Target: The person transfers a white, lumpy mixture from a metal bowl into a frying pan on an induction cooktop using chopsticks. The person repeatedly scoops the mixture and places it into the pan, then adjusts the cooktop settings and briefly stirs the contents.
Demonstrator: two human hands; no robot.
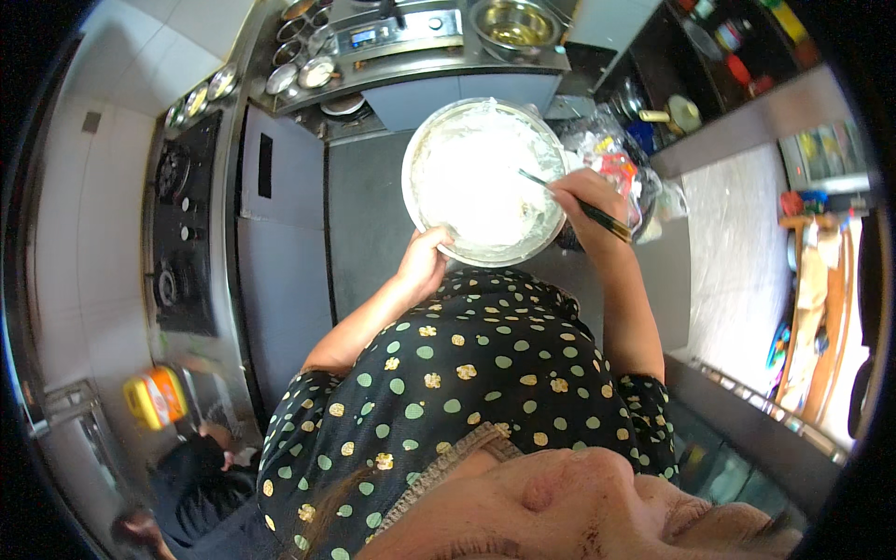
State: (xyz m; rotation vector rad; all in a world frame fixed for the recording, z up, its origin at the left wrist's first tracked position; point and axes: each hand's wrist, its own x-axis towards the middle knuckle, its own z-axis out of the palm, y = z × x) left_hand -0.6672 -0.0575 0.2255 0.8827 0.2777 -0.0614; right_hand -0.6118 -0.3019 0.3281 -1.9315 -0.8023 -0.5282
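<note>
A wide round bowl (504, 255) is in front of my body, above the dark floor. Inside lies a white, flour-like mass (469, 182), so overexposed that its texture hardly shows. Some of it clings to the bowl's wall. My left hand (424, 255) grips the near left rim, thumb over the edge. From the right side, my right hand (593, 199) holds dark chopsticks (607, 221), their tips pointing into the bowl over the white mass. Whether those tips touch it, I cannot tell.
Ahead stands a counter with a metal basin (516, 31) of yellowish liquid and several small bowls (318, 72). A gas hob (183, 231) is at left. Plastic bags (616, 154) sit right of the bowl. A person in dark clothing (203, 483) is at lower left, near a yellow-orange package (155, 397).
</note>
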